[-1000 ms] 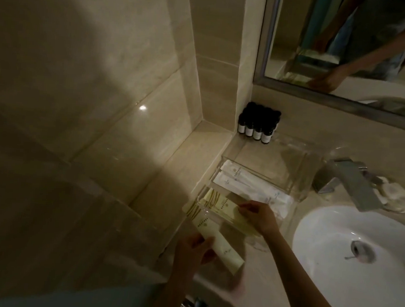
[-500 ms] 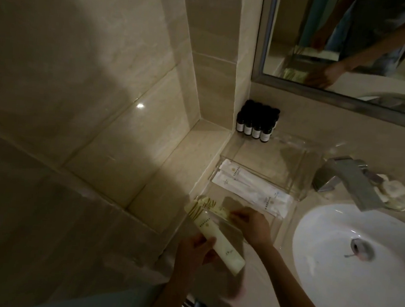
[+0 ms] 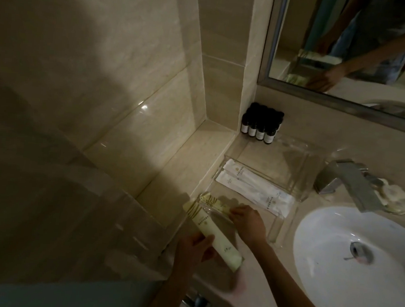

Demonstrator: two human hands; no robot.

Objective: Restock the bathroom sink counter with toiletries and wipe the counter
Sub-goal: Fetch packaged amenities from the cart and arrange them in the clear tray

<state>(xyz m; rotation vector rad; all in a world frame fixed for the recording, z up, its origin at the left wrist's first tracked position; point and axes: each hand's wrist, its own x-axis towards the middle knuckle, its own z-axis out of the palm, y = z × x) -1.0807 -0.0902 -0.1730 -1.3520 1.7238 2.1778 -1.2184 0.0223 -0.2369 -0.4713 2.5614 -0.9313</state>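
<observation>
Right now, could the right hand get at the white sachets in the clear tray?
Probably yes. The right hand is at the yellow packets in the clear tray's front section. The white sachets lie uncovered in the next section back, with only a low clear divider between.

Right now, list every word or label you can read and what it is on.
None reads clearly.
Pale packet in the left hand: a line of capitals, blurred.
White sachets: crest and capitals, blurred.
Dark bottles: white labels, too small.
</observation>
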